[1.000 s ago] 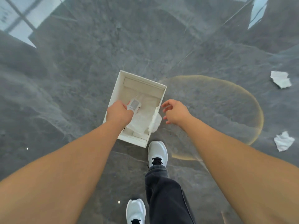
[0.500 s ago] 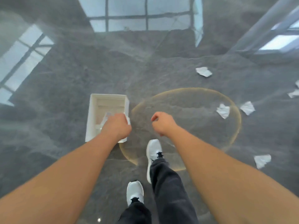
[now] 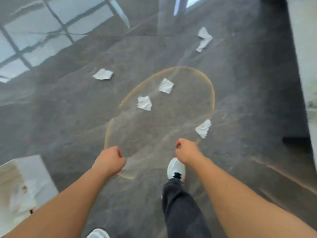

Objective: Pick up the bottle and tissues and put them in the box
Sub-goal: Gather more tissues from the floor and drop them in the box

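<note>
Head view: the tan ring (image 3: 212, 100) marked on the grey floor (image 3: 72, 117) is the landmark. Both hands hang over its near edge. The left hand (image 3: 109, 160) sits at the ring's near-left rim, fingers curled into a loose fist with nothing in it. The right hand (image 3: 187, 152) is at the near-right rim, likewise curled and empty, thumb and forefinger almost touching.

Five tissues lie flat on the floor. Two are inside the ring, one near its centre (image 3: 144, 103) and one toward its far side (image 3: 166, 86). A third (image 3: 203, 128) lies across the ring's right rim, just beyond the right hand. A fourth (image 3: 103, 74) is outside, far-left of the ring, and a fifth (image 3: 204, 39) is well beyond the far edge.

The box (image 3: 34, 170) stands near-left of the ring, well apart from it, cut by the frame's left edge; its contents are blurred, so the bottle cannot be made out.

Bare floor separates the tissues. A white shoe (image 3: 176, 167) stands just outside the ring's near rim, below the right hand. A pale wall (image 3: 303, 57) runs far right of the ring.
</note>
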`<state>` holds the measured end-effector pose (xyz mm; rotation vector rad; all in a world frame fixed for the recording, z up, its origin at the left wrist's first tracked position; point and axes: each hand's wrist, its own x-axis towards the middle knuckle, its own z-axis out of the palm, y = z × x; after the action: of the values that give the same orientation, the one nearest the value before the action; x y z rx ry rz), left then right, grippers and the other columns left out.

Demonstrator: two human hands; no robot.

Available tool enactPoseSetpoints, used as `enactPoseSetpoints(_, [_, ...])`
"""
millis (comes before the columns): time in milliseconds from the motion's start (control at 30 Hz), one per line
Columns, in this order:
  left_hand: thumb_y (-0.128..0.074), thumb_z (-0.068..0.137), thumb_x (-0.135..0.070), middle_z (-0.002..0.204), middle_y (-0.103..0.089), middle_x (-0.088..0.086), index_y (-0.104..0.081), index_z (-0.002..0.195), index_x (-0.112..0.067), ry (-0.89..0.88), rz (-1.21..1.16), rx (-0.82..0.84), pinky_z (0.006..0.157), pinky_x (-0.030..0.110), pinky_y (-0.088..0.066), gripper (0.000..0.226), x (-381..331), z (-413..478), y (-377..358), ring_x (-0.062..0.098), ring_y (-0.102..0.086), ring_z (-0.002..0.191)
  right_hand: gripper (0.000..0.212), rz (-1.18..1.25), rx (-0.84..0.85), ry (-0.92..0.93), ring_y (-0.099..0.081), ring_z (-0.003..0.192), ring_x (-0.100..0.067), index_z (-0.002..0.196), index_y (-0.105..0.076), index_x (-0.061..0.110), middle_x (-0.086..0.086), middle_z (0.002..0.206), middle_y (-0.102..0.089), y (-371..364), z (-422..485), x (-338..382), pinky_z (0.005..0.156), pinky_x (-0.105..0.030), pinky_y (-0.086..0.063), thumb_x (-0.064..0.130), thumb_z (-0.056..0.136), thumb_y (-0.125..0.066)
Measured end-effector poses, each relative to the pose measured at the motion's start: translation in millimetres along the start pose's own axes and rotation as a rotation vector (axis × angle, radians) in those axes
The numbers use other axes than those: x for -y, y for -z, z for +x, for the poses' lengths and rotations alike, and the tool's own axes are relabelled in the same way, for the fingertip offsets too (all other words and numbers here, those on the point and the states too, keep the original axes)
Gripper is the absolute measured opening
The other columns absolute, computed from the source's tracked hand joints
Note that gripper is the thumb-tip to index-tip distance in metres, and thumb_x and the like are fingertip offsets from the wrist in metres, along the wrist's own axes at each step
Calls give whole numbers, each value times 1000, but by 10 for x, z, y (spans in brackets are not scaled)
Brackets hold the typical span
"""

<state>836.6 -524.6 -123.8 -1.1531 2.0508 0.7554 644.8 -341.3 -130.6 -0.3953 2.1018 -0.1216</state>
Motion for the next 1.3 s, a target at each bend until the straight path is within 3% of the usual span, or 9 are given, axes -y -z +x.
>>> enactPoseSetpoints(200, [-55,77,-23,103,-68,7,-56,83,-23,-94,87,161,80,31,-49,7,-1520,300,75,28,-60,98,30,57,10,-187,-55,116,-32,111,-60,17,-14,123,-62,1167,236,-968,94,-34,-45,17,83,-49])
enactPoseSetpoints(300, [-54,78,-22,99,-67,7,-60,87,-18,-128,5,98,78,32,-48,11,-2066,545,427,28,-59,96,30,100,-5,-173,-55,116,-32,112,-61,18,-14,124,-62,1609,479,-854,95,-32,-45,18,84,-51])
enactPoseSetpoints(400, [-53,77,-21,92,-66,4,-58,83,-19,-140,-60,56,75,34,-50,8,-2322,788,736,25,-58,88,27,155,-14,-135,-59,108,-31,107,-60,18,-15,109,-68,1852,751,-491,91,-33,-49,17,82,-50])
enactPoseSetpoints(567, [-51,75,-18,94,-61,5,-51,83,-21,-65,-29,79,67,33,-44,9,-2207,1332,954,26,-56,83,36,139,15,-19,-58,106,-28,118,-54,22,-10,107,-66,1888,1299,208,78,-29,-43,20,82,-52])
enactPoseSetpoints(733, [-53,76,-15,103,-58,9,-52,100,-19,57,-31,84,67,34,-43,25,-1917,2266,747,29,-55,83,52,21,-9,70,-51,88,-24,125,-48,29,-6,105,-54,1672,2198,649,69,-32,-43,19,75,-56])
enactPoseSetpoints(900, [-59,77,-12,120,-44,10,-44,122,-26,83,-36,34,70,39,-42,49,-1671,3358,258,38,-51,100,57,-172,-61,150,-49,110,-37,132,-44,31,-13,120,-46,1293,3508,833,86,-39,-45,20,78,-60])
enactPoseSetpoints(1067, [-65,74,-6,131,-29,10,-37,127,-31,87,-26,12,63,37,-41,65,-1493,4008,-363,36,-40,107,61,-297,-79,261,-35,120,-36,134,-44,34,-8,141,-30,805,4481,971,86,-41,-45,14,79,-61])
enactPoseSetpoints(1200, [-69,70,-4,119,-33,12,-43,107,-20,-3,-6,-96,56,35,-40,48,-1329,4284,-654,32,-39,99,35,-490,-177,350,-37,111,-36,109,-53,21,-12,125,-38,471,4828,865,69,-37,-46,2,80,-59])
enactPoseSetpoints(1300, [-63,76,-4,104,-42,13,-50,90,-9,-69,8,-105,59,37,-34,20,-1162,4329,-666,34,-45,89,16,-481,-149,402,-46,102,-38,96,-57,10,-16,112,-46,339,4847,743,72,-39,-44,0,84,-55])
